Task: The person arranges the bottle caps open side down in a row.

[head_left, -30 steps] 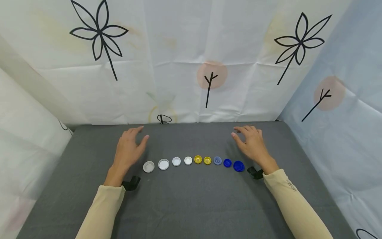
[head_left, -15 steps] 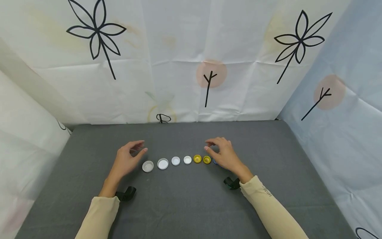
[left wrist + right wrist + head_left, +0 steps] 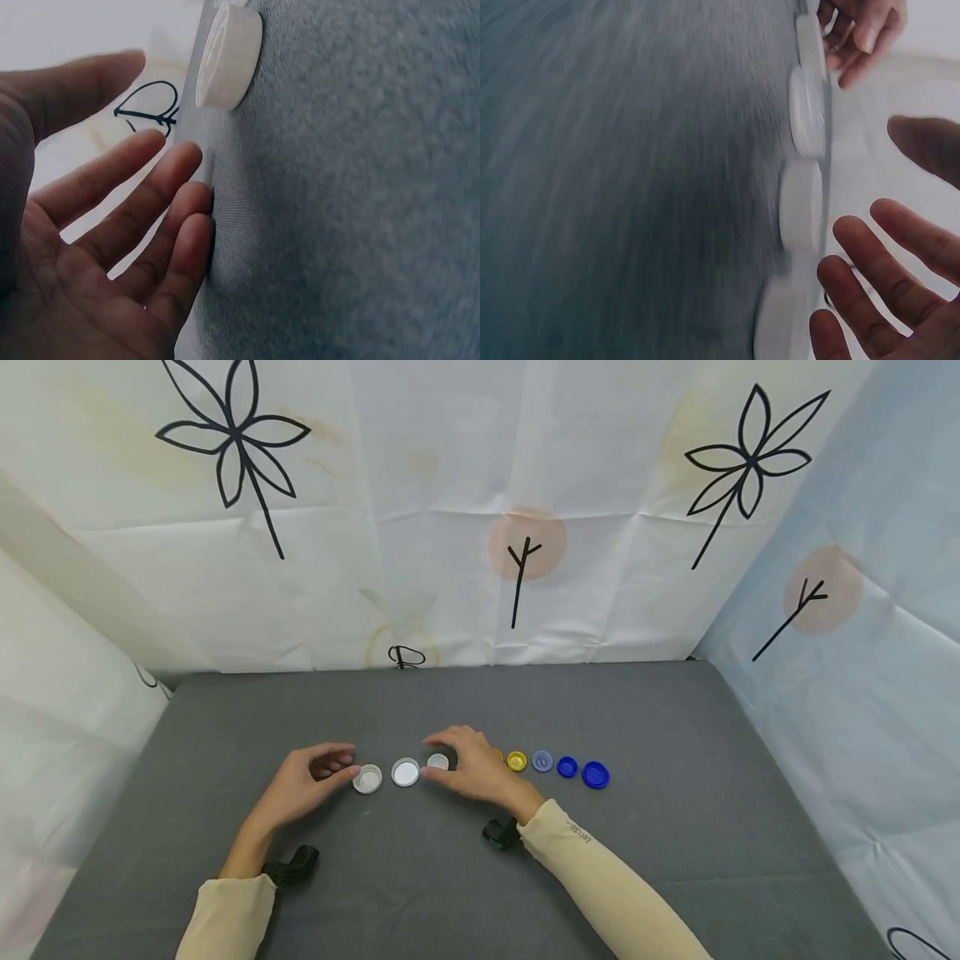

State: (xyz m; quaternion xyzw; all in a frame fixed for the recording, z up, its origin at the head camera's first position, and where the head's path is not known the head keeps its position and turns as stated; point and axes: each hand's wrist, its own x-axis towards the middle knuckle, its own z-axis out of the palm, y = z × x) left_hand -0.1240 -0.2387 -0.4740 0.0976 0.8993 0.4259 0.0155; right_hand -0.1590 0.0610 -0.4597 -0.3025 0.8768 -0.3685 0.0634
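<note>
Several bottle caps lie in a row on the grey cloth. At its left end is a greyish-white cap (image 3: 367, 779); my left hand (image 3: 300, 789) is beside it, fingers loosely bent and holding nothing. The left wrist view shows a gap between the thumb and that white cap (image 3: 231, 56). Past it lies a larger white cap (image 3: 406, 772). My right hand (image 3: 480, 770) hovers over the row, thumb and fingers apart, a small white cap (image 3: 438, 762) visible between them. That hand hides the other small white cap and most of one yellow cap.
Right of the right hand lie a yellow cap (image 3: 517, 762), a light blue cap (image 3: 542, 762), a blue cap (image 3: 567, 767) and a larger blue cap (image 3: 596, 775). White printed cloth (image 3: 435, 552) walls the back and sides of the table (image 3: 465, 893).
My right hand has swept left along the row, from beyond the blue caps to the white ones. My left hand has come lower, beside the leftmost cap. The caps have not moved.
</note>
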